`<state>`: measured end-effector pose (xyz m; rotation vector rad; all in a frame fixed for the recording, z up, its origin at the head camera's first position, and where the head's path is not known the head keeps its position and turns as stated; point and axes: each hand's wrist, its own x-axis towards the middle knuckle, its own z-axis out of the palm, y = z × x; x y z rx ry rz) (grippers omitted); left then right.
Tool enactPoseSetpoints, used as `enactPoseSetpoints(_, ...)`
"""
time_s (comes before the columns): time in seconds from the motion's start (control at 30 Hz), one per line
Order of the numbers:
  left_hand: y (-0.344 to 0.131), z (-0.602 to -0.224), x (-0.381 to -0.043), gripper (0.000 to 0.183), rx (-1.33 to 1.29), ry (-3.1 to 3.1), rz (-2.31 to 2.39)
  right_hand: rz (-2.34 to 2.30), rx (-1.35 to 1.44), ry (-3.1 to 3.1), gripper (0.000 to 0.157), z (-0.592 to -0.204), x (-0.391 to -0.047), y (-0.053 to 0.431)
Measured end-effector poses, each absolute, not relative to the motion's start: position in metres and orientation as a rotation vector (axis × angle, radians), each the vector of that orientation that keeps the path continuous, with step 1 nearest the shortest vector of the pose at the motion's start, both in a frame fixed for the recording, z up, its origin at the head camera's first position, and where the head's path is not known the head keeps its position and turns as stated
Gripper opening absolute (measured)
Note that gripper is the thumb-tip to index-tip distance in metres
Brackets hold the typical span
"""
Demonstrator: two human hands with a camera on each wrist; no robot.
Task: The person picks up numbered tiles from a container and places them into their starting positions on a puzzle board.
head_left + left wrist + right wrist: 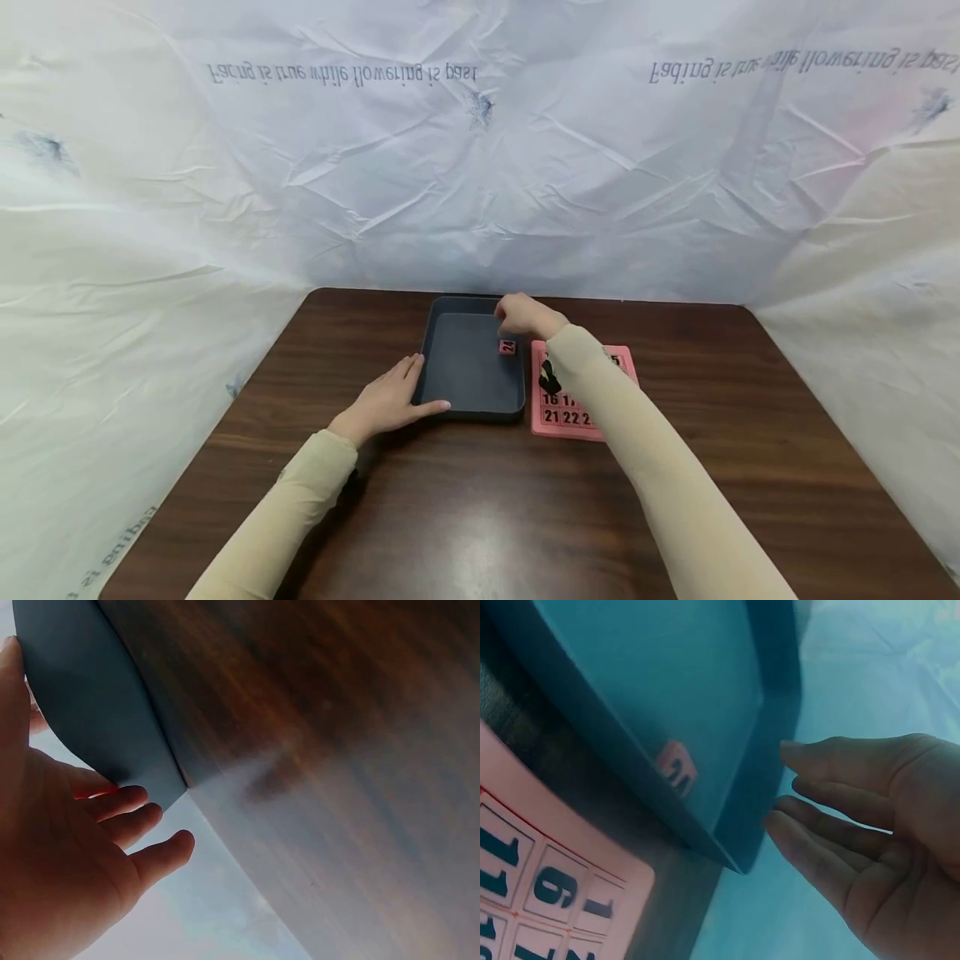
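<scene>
A shallow dark grey tray (465,367) lies on the table, with one pink number tile (507,347) marked 24 inside, close to its right wall. My left hand (386,400) rests against the tray's near left corner, fingers straight along the left side and thumb at the near edge. Over the tray's far right corner hovers my right hand (528,317). In the right wrist view its thumb and fingers (810,840) stand apart, holding nothing, beyond the tile. Right of the tray is a pink number board (551,429), partly hidden under my right forearm.
The brown wooden table (480,508) carries the tray and board near its far edge. White sheeting (480,208) with printed lettering rises behind the table and along both sides. A black and yellow patch (549,377) shows at my right cuff, over the board.
</scene>
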<state>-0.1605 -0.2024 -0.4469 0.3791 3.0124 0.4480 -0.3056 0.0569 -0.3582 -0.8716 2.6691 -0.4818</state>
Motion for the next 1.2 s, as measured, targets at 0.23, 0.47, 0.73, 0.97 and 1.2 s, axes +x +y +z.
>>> enactPoseSetpoints(0.23, -0.200, -0.448, -0.159, 0.117, 0.370, 3.009, 0.421, -0.315, -0.745, 2.688, 0.017, -0.375, -0.313, 0.048)
enactPoseSetpoints(0.47, -0.199, -0.446, -0.159, 0.117, 0.368, 3.005, 0.423, -0.162, -0.695, 2.726, 0.015, -0.388, -0.317, 0.035)
enactPoseSetpoints(0.73, -0.198, -0.446, -0.159, 0.117, 0.374, 3.010, 0.421, 0.006, -0.703, 2.728, 0.020, -0.393, -0.315, 0.027)
enactPoseSetpoints(0.97, -0.199, -0.446, -0.158, 0.116, 0.367, 3.016, 0.419, -0.069, -0.723, 2.635, 0.021, -0.390, -0.316, 0.024)
enactPoseSetpoints(1.2, -0.200, -0.446, -0.159, 0.115, 0.353, 3.017, 0.429, -0.272, -0.725, 2.540, 0.022, -0.390, -0.314, 0.014)
